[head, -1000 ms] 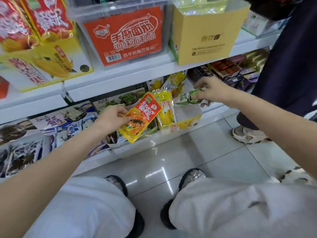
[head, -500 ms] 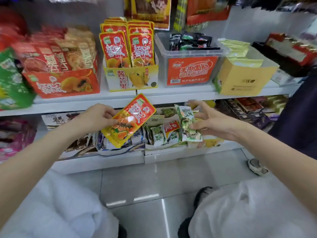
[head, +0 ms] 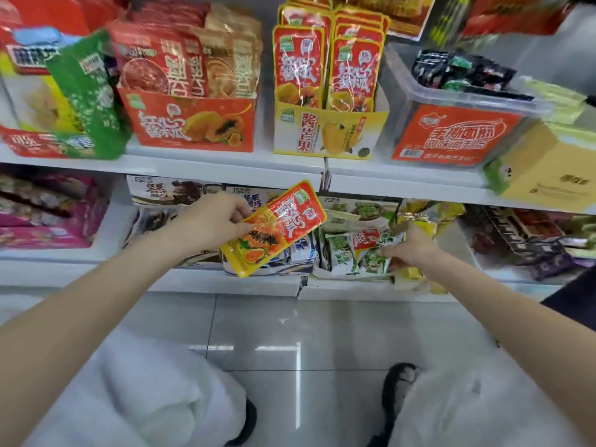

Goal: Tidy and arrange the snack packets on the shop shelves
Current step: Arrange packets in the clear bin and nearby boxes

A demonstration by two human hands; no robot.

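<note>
Left hand [head: 215,222]: pinches the red-and-yellow snack packet [head: 274,228] by its edge, tilted, held before the lower shelf [head: 232,279].
Right hand [head: 409,245]: fingers extended, touching the green packets [head: 342,253] on that shelf.

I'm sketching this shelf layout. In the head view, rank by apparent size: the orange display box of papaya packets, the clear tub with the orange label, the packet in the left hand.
1. Clear tub and orange display box: look alike, unranked.
2. Packet in the left hand: smallest, though nearer the camera.
</note>
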